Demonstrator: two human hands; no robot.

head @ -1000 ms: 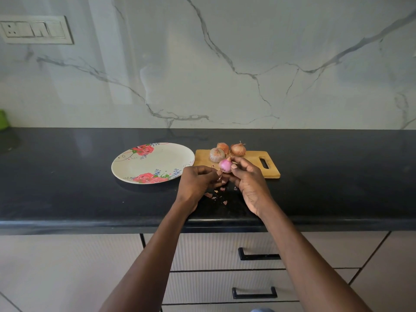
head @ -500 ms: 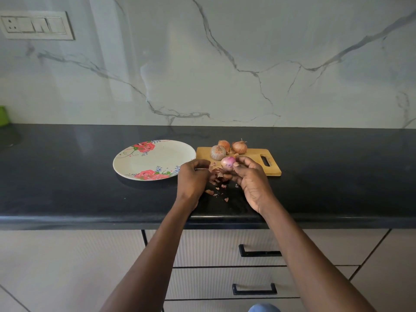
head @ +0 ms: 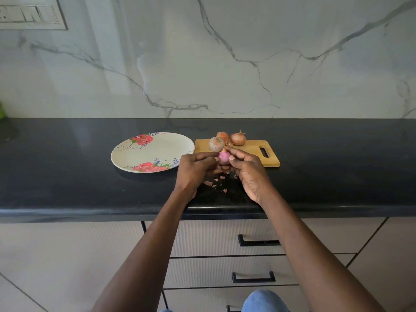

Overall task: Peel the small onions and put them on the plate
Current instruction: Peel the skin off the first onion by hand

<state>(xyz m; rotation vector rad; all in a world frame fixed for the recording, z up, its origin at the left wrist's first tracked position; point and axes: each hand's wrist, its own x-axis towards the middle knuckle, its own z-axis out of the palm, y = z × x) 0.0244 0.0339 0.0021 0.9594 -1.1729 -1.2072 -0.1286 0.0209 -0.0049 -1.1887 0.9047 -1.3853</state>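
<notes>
Since the earlier frame, my left hand [head: 195,168] closed back onto the pink onion [head: 224,157]; right hand [head: 246,170] pinches it too, above table [head: 67,176]. Three unpeeled onions [head: 238,138]: board [head: 252,152]. Plate [head: 126,154] left. No legible writing.

No readable text, label, brand, number or sign anywhere: none on the plate [head: 126,154], cutting board [head: 249,149], wall switch panel [head: 29,15] or drawers [head: 225,239].
</notes>
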